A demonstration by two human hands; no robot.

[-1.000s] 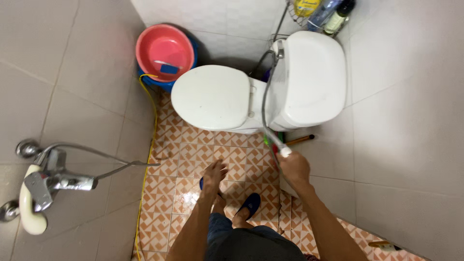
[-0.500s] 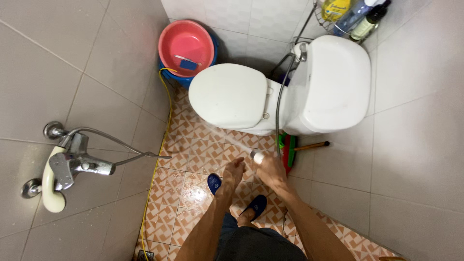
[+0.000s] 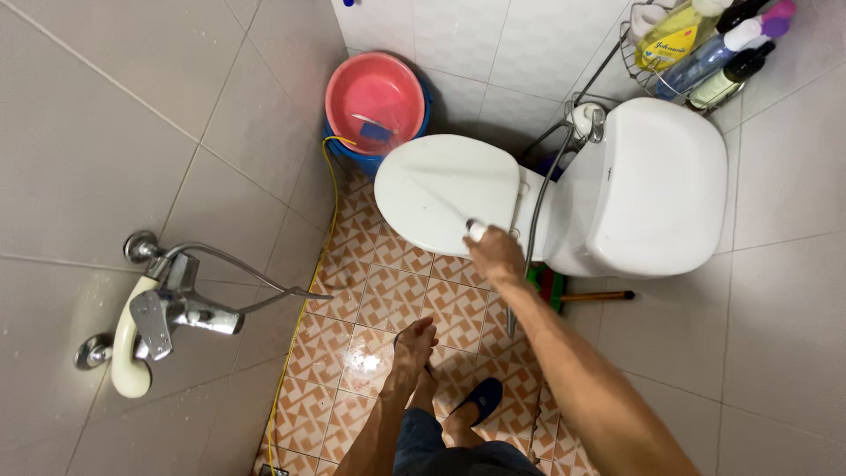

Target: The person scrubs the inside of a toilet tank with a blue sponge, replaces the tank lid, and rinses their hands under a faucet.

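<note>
Here the right hand, arm stretched toward twelve o'clock, grips a white bidet sprayer over the closed toilet lid; the left hand hangs open, fingers loose.

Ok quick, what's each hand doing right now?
Left hand: open, holding nothing, hanging above the floor tiles.
Right hand: closed on a spray nozzle, aimed at the toilet lid.

walls: big pale grey wall tiles on the left and right, small white wall tiles at the back
floor: orange and white patterned floor tiles, shiny and wet
tap: shiny metal wall tap with a cream handle
corner: round pink plastic basin on a blue bucket
shelf: wire rack holding bottles, top right
</note>
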